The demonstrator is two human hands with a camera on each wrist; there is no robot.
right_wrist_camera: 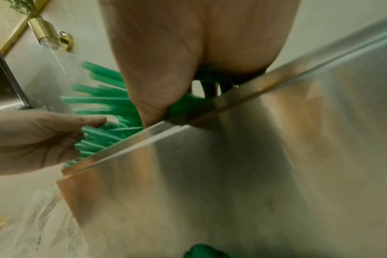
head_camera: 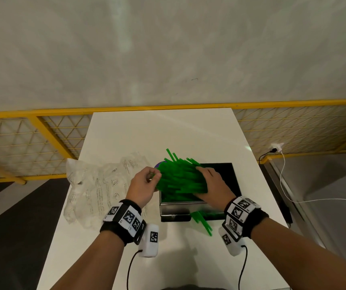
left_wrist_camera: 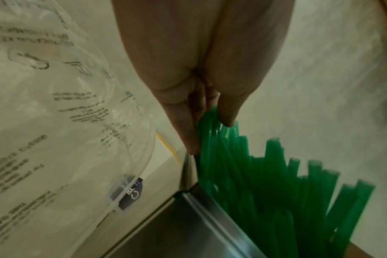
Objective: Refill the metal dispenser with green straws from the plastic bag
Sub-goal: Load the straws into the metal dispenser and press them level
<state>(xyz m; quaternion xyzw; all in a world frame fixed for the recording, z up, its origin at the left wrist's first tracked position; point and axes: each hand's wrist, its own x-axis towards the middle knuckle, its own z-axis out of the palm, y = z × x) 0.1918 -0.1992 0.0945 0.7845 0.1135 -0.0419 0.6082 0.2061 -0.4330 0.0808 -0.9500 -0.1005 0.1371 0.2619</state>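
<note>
The metal dispenser [head_camera: 176, 208] stands mid-table with its top open. A thick bundle of green straws [head_camera: 178, 181] lies slanted across the opening, its far ends fanned out. My right hand [head_camera: 204, 182] lies over the bundle's right side, and the thumb [right_wrist_camera: 150, 113] hooks under it at the steel rim [right_wrist_camera: 210, 108]. My left hand [head_camera: 154, 176] has straight fingers [left_wrist_camera: 188, 136] against the straws' [left_wrist_camera: 265, 192] left ends. A few straws [head_camera: 202, 222] stick out of the dispenser's front bottom slot. The clear printed plastic bag [head_camera: 97, 185] lies flat to the left.
The dispenser's black lid [head_camera: 227, 174] stands open behind my right hand. The white table [head_camera: 168, 132] ends at a yellow mesh railing [head_camera: 168, 107]. A white cable and plug [head_camera: 277, 146] hang at the right. A purple round object [head_camera: 158, 164] peeks out behind the straws.
</note>
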